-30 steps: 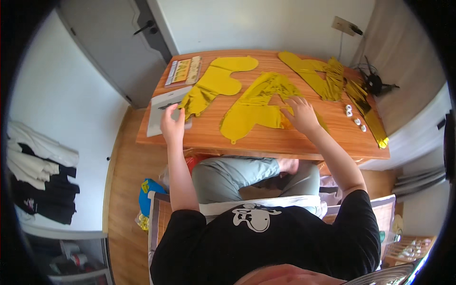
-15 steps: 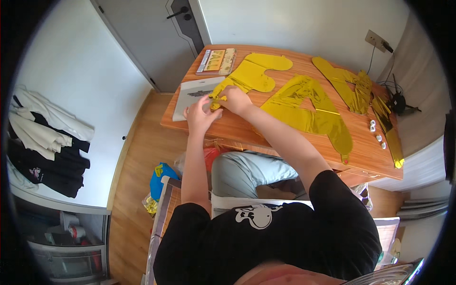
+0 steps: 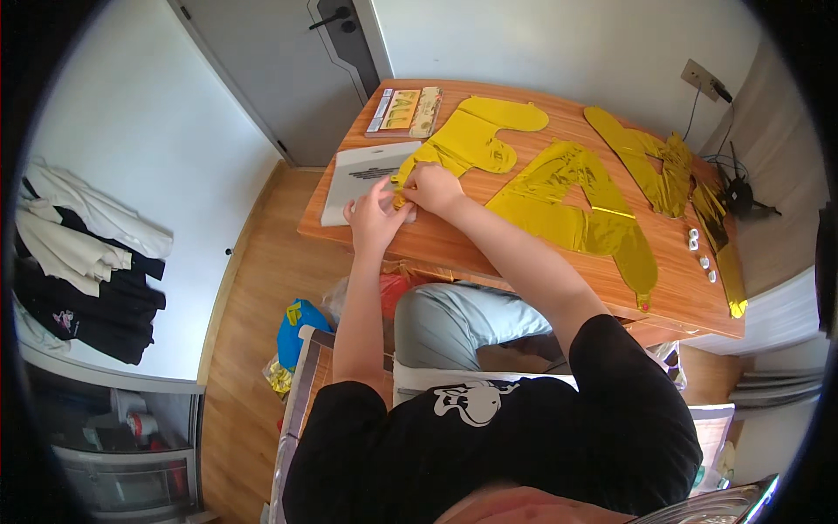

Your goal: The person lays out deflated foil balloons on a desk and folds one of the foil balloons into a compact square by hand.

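A flat gold foil letter balloon (image 3: 476,135), shaped like an F, lies on the wooden table with its lower end pulled toward me. My left hand (image 3: 374,217) pinches the tip of that end between thumb and fingers. Right beside it, my right hand (image 3: 434,189) grips the same end, fingers curled in. The tip itself is mostly hidden by my fingers. To the right lies a second flat gold balloon (image 3: 534,203), shaped like an A, its tail pointing to the front edge. Under my left hand's fingers sits a pale grey flat package (image 3: 349,185) with dark print.
A crumpled gold balloon (image 3: 642,166) and a narrow folded one (image 3: 720,253) lie at the table's right. Near them are several small white rolls (image 3: 694,238). A flat printed packet (image 3: 403,113) rests at the back left. A black cable device (image 3: 740,194) stands by the right wall.
The view has shifted slightly, so the table sits a little to the right. Both hands stay at the F-shaped balloon's lower end, with small finger movements.
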`<state>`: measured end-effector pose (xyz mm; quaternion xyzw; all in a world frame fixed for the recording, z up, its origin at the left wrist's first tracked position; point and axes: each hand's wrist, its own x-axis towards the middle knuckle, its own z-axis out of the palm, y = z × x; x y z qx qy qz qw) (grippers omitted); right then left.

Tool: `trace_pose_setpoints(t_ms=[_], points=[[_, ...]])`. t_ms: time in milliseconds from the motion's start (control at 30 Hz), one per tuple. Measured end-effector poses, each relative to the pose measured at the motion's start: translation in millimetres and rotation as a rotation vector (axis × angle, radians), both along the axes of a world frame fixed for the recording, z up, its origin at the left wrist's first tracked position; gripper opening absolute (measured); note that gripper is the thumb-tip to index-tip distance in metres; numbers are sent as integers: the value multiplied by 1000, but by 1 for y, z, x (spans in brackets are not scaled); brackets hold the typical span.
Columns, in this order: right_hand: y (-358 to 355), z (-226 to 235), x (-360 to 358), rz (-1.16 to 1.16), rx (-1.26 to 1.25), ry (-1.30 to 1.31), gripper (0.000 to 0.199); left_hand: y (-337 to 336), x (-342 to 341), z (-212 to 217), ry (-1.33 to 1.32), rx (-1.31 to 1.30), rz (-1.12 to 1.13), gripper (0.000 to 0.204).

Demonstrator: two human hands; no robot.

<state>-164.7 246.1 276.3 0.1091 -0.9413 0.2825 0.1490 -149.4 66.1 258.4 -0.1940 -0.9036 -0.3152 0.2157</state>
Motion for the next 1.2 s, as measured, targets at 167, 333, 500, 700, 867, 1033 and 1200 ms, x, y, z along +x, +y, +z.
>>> trace_pose_setpoints(t_ms=[167, 333, 500, 700, 867, 1033, 1200], points=[[10, 1, -22, -35, -98, -84, 28, -2, -3, -3, 10, 6, -15, 61], [79, -14, -69, -48, -410, -180, 26, 11, -8, -5, 24, -27, -43, 48], [169, -11, -112, -325, -1615, -426, 16, -1, -1, -1, -5, -46, -9, 47], [367, 45, -73, -698, -2042, 246, 10, 3, -3, 0, 5, -49, -4, 45], [384, 128, 2, -775, -1796, 746, 23, -19, 0, -10, -9, -45, 25, 48], [413, 206, 96, -571, -818, 889, 36, 9, -7, -8, -24, 33, -63, 47], [338, 176, 159, -190, -286, 217, 33, 2, -6, -4, -97, 72, -72, 47]])
